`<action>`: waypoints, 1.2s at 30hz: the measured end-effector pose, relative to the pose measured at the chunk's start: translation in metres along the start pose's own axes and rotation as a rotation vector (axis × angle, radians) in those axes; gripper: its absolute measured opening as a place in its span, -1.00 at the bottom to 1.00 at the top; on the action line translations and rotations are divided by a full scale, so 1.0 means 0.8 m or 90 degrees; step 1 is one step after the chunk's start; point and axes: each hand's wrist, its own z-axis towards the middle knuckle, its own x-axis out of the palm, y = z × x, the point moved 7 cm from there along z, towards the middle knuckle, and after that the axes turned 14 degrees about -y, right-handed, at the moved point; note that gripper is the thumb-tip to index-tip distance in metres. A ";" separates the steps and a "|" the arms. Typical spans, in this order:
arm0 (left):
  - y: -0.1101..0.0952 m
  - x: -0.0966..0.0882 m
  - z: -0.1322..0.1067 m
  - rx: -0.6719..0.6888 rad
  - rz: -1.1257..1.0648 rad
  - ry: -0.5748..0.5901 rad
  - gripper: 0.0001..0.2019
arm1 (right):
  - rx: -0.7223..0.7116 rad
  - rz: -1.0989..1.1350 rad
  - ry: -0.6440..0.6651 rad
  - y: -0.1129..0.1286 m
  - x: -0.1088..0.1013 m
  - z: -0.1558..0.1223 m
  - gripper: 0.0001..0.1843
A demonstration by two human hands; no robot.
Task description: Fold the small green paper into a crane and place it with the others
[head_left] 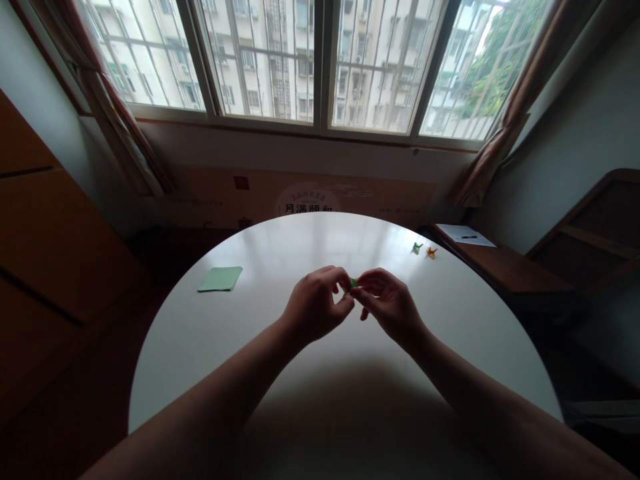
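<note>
Over the middle of the white table, my left hand point(320, 300) and my right hand point(390, 303) meet at the fingertips. Between them they pinch a small piece of folded green paper point(354, 283). Most of the paper is hidden by the fingers, so its exact shape cannot be made out. To the left lies a stack of light green paper squares point(220, 279). At the far right of the table stand two small folded paper figures, a green one point(417, 248) and an orange one point(431, 253).
The round white table point(185, 353) has a curved edge all around. Behind it a large printed cardboard box point(200, 193) leans below the barred window. On the right is a brown wooden surface point(480, 267) with a white sheet point(463, 235) and a dark pen point(469, 237).
</note>
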 end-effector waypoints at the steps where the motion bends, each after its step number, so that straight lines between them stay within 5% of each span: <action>1: -0.001 0.000 -0.001 0.003 0.001 0.000 -0.93 | 0.000 0.001 0.001 0.001 0.000 0.000 -0.65; 16: -0.010 -0.003 0.000 0.046 0.034 -0.029 -0.91 | -0.017 0.012 -0.021 0.007 0.001 -0.003 -0.72; 25: -0.011 -0.011 0.002 0.043 -0.071 -0.067 -0.88 | 0.049 0.053 -0.101 0.005 -0.012 0.005 -0.81; 28: -0.004 -0.014 0.006 0.007 -0.100 -0.091 -0.87 | 0.077 0.072 -0.109 0.005 -0.015 0.006 -0.82; 36: 0.018 0.009 0.006 -0.152 -0.280 -0.004 -0.85 | 0.118 0.072 -0.120 0.002 -0.017 0.008 -0.80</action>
